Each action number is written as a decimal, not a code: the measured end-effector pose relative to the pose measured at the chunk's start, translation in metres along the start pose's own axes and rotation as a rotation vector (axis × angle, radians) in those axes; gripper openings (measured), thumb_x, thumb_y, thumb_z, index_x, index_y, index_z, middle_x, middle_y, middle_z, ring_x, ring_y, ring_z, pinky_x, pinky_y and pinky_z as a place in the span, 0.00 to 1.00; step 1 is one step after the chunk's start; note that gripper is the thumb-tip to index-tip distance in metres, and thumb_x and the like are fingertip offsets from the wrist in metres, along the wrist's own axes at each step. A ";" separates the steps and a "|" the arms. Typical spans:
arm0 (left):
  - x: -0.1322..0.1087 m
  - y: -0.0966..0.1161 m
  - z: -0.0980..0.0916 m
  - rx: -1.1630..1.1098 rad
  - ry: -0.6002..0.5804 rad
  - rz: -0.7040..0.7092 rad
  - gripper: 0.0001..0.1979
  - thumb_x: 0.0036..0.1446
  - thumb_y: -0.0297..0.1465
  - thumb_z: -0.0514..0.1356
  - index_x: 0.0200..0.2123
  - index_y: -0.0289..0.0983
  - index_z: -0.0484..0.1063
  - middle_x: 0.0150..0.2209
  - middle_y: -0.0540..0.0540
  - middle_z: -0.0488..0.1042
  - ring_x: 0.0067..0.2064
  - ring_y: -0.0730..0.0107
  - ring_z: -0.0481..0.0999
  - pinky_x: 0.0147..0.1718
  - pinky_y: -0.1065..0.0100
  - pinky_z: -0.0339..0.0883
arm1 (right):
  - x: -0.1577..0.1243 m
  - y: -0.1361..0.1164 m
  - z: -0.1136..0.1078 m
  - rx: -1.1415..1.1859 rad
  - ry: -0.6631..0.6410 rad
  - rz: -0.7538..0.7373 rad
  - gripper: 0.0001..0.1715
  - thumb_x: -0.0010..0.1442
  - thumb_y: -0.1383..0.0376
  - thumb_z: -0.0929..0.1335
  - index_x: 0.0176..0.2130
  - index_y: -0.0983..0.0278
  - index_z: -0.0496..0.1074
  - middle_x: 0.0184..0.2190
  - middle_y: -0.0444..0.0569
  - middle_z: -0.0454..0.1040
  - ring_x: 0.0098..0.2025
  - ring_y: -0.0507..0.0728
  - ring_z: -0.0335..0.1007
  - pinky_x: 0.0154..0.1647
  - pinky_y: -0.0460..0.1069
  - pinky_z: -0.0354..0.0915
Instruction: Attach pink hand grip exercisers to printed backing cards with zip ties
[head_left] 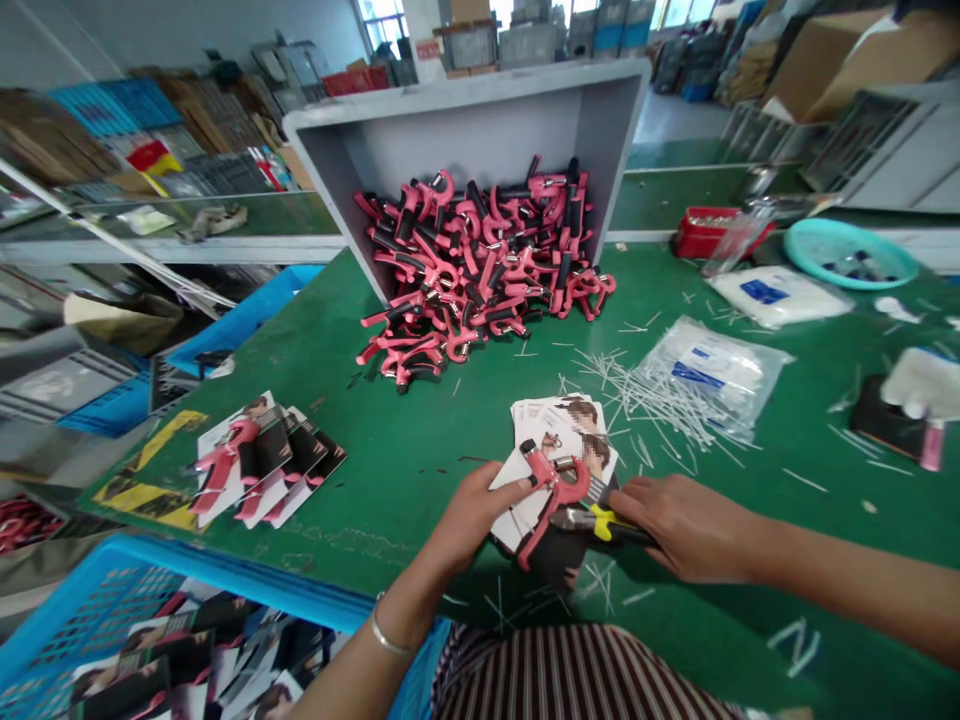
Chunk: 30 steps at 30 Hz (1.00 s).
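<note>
Two bare hands over a green workbench (420, 480), well in front of a big grey plastic tote (465, 112). Left hand (480, 515) firmly closed around a pink-and-black hand grip exerciser (556, 488), thin silver bangle (388, 640) on that wrist. Right under the exerciser, a dark card (559, 558), though no telling if the two are attached. Right hand (694, 528) clenched on yellow-and-black pliers (604, 522), tips up against the exerciser. Just beside both hands, a fanned stack of printed cards (559, 428), partly under the exerciser. Out of the tote's open end, a huge heap of matching pink-and-black exercisers (480, 260), spilling onto the bench. Front-left of the tote, a few carded exercisers (262, 460) lying in a row; further out that way, a blue plastic crate (112, 590) loaded with more cards. Right of the tote, tons of loose white plastic ties (645, 395) all over the bench, next to a clear bag (709, 375), plus a white packet with a blue label (776, 297), a red tray (712, 232) and a teal basin (847, 252). Striped shirt (577, 675) along the bottom edge, between both arms.
</note>
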<state>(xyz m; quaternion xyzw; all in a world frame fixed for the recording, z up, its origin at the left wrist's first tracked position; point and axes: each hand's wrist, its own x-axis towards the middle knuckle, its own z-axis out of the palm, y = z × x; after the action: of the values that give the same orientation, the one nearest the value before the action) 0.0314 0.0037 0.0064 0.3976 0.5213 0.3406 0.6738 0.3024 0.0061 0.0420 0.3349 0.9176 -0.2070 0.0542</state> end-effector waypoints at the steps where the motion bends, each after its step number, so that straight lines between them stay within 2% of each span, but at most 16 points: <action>1: 0.002 0.001 0.001 -0.056 0.010 -0.010 0.17 0.51 0.40 0.66 0.38 0.31 0.74 0.29 0.46 0.77 0.25 0.73 0.72 0.23 0.75 0.61 | 0.001 -0.004 -0.001 0.038 -0.015 -0.038 0.13 0.52 0.71 0.66 0.40 0.64 0.67 0.35 0.53 0.74 0.36 0.61 0.70 0.35 0.52 0.62; 4: 0.009 0.005 0.005 -0.241 0.098 0.102 0.17 0.53 0.39 0.65 0.40 0.32 0.74 0.32 0.45 0.78 0.28 0.71 0.74 0.27 0.73 0.65 | 0.006 -0.021 -0.004 0.377 -0.055 -0.062 0.13 0.59 0.66 0.65 0.45 0.64 0.69 0.39 0.54 0.74 0.39 0.61 0.71 0.41 0.54 0.64; 6: 0.011 0.008 0.010 -0.342 0.155 0.229 0.17 0.56 0.38 0.64 0.46 0.33 0.72 0.38 0.44 0.78 0.35 0.68 0.76 0.35 0.71 0.68 | 0.011 -0.032 0.001 0.781 -0.129 0.000 0.16 0.64 0.60 0.64 0.50 0.63 0.68 0.42 0.54 0.75 0.41 0.59 0.72 0.43 0.53 0.65; 10: 0.010 0.012 0.017 -0.447 0.219 0.353 0.17 0.59 0.35 0.62 0.50 0.36 0.69 0.48 0.42 0.77 0.46 0.63 0.76 0.46 0.65 0.67 | 0.023 -0.047 0.029 1.641 -0.306 0.031 0.29 0.64 0.55 0.65 0.60 0.63 0.61 0.46 0.56 0.75 0.44 0.59 0.75 0.41 0.51 0.68; 12: 0.009 0.011 0.018 -0.477 0.227 0.363 0.17 0.59 0.35 0.61 0.50 0.36 0.69 0.49 0.42 0.76 0.48 0.62 0.76 0.49 0.63 0.66 | 0.028 -0.053 0.043 1.913 -0.316 0.002 0.33 0.63 0.55 0.65 0.62 0.63 0.57 0.47 0.59 0.75 0.45 0.61 0.75 0.39 0.52 0.68; 14: 0.007 0.009 0.019 -0.501 0.231 0.356 0.16 0.59 0.34 0.61 0.49 0.36 0.69 0.49 0.42 0.76 0.47 0.62 0.76 0.49 0.63 0.66 | 0.032 -0.058 0.051 2.052 -0.312 -0.030 0.35 0.62 0.54 0.66 0.63 0.63 0.56 0.48 0.62 0.74 0.46 0.64 0.75 0.38 0.53 0.69; 17: 0.005 0.003 0.023 -0.540 0.230 0.328 0.14 0.58 0.33 0.62 0.47 0.36 0.69 0.46 0.43 0.77 0.45 0.64 0.77 0.47 0.64 0.67 | 0.038 -0.062 0.049 2.110 -0.336 -0.069 0.36 0.60 0.52 0.67 0.62 0.63 0.58 0.48 0.63 0.74 0.45 0.64 0.76 0.37 0.53 0.69; 20: 0.006 -0.003 0.026 -0.592 0.244 0.290 0.14 0.57 0.33 0.63 0.47 0.36 0.70 0.45 0.44 0.78 0.43 0.65 0.78 0.45 0.66 0.68 | 0.042 -0.059 0.047 2.143 -0.357 -0.083 0.32 0.61 0.53 0.66 0.60 0.65 0.61 0.43 0.61 0.76 0.37 0.60 0.77 0.32 0.51 0.69; 22: 0.006 -0.006 0.026 -0.626 0.251 0.265 0.15 0.57 0.34 0.63 0.47 0.36 0.70 0.44 0.45 0.78 0.42 0.66 0.78 0.45 0.66 0.68 | 0.043 -0.056 0.052 2.173 -0.341 -0.087 0.28 0.62 0.56 0.65 0.58 0.66 0.64 0.35 0.55 0.75 0.29 0.56 0.75 0.27 0.47 0.67; 25: 0.004 -0.007 0.025 -0.632 0.233 0.256 0.16 0.57 0.35 0.62 0.48 0.36 0.70 0.45 0.44 0.78 0.43 0.65 0.78 0.45 0.65 0.69 | 0.046 -0.055 0.065 2.179 -0.260 -0.044 0.24 0.61 0.56 0.65 0.52 0.68 0.68 0.25 0.44 0.67 0.19 0.49 0.64 0.18 0.43 0.62; 27: 0.001 -0.009 0.026 -0.596 0.242 0.270 0.17 0.57 0.36 0.62 0.48 0.35 0.70 0.45 0.43 0.77 0.44 0.63 0.78 0.45 0.65 0.69 | 0.047 -0.059 0.071 2.073 -0.167 0.042 0.23 0.61 0.54 0.65 0.47 0.67 0.70 0.22 0.41 0.64 0.16 0.47 0.57 0.14 0.42 0.58; 28: 0.001 -0.010 0.027 -0.560 0.261 0.281 0.17 0.57 0.37 0.62 0.48 0.35 0.71 0.45 0.43 0.77 0.44 0.63 0.78 0.45 0.65 0.69 | 0.047 -0.062 0.072 1.947 -0.095 0.098 0.22 0.60 0.52 0.66 0.45 0.67 0.71 0.22 0.42 0.65 0.16 0.47 0.57 0.14 0.42 0.58; 30: 0.004 -0.014 0.029 -0.449 0.316 0.305 0.18 0.57 0.38 0.62 0.48 0.36 0.71 0.46 0.42 0.77 0.44 0.62 0.78 0.45 0.65 0.69 | 0.044 -0.069 0.071 1.555 0.082 0.167 0.21 0.61 0.52 0.66 0.44 0.65 0.72 0.28 0.48 0.72 0.22 0.52 0.67 0.22 0.46 0.67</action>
<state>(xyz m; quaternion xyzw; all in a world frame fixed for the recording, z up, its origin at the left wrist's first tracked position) 0.0610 -0.0043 -0.0035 0.2547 0.4657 0.6017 0.5968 0.2214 -0.0451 -0.0094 0.3519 0.4822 -0.7730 -0.2144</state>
